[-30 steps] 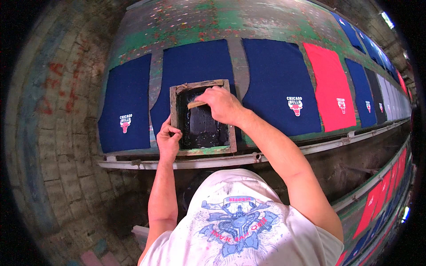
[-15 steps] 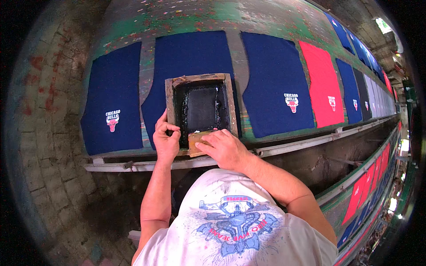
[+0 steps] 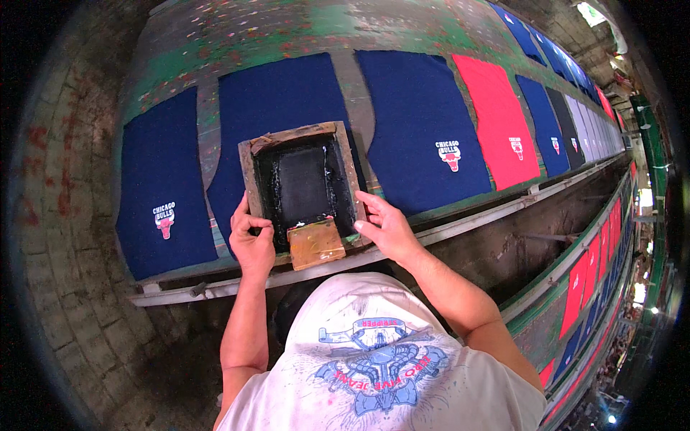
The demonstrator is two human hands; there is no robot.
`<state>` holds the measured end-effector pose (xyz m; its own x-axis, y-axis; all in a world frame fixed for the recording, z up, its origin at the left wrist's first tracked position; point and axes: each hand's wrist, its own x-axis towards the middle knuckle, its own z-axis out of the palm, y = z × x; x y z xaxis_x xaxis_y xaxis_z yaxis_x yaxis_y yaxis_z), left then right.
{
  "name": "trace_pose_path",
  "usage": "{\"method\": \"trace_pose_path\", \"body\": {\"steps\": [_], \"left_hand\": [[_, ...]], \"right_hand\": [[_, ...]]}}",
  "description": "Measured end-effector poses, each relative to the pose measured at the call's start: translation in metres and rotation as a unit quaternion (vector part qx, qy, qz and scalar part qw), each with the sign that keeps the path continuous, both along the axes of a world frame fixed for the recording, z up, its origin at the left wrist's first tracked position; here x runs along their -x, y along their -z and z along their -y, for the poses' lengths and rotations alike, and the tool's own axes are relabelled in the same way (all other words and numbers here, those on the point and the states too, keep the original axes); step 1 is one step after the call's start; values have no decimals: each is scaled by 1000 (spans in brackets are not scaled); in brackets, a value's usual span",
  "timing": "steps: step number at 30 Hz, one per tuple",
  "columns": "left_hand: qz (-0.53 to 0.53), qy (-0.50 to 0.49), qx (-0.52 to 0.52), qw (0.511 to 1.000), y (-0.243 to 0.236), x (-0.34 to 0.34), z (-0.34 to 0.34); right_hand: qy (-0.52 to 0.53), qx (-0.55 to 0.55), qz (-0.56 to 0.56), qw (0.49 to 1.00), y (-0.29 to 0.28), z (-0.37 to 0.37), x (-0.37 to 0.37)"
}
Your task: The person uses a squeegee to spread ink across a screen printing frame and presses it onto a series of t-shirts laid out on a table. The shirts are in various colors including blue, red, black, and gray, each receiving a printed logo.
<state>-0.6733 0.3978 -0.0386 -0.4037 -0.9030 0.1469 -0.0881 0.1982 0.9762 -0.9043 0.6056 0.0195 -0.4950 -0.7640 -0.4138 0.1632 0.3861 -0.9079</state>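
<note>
- Your curled left hand clamps the wooden frame at left
- Your right hand, thumb and fingers parted, grips its right
- A wooden block rests between

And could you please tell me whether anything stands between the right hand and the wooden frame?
Nothing visible does: the right hand touches the right rail of the wooden frame. The flat wooden block rests at the near side, left of that hand.

Table: green-grey, colour-flecked surface across the upper frame. Lying on it: three large navy panels, left through centre; one red panel, right of centre; black panel and pale panels, upper right.
</note>
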Motion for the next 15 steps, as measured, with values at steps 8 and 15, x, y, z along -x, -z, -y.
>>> {"method": "trace_pose_path", "body": {"steps": [8, 15], "left_hand": [[-38, 11, 31, 999, -35, 9, -2], [-93, 2, 13, 996, -60, 93, -59]], "right_hand": [[-71, 113, -228, 964, -24, -30, 11], [-30, 237, -49, 970, -13, -84, 92]]}}
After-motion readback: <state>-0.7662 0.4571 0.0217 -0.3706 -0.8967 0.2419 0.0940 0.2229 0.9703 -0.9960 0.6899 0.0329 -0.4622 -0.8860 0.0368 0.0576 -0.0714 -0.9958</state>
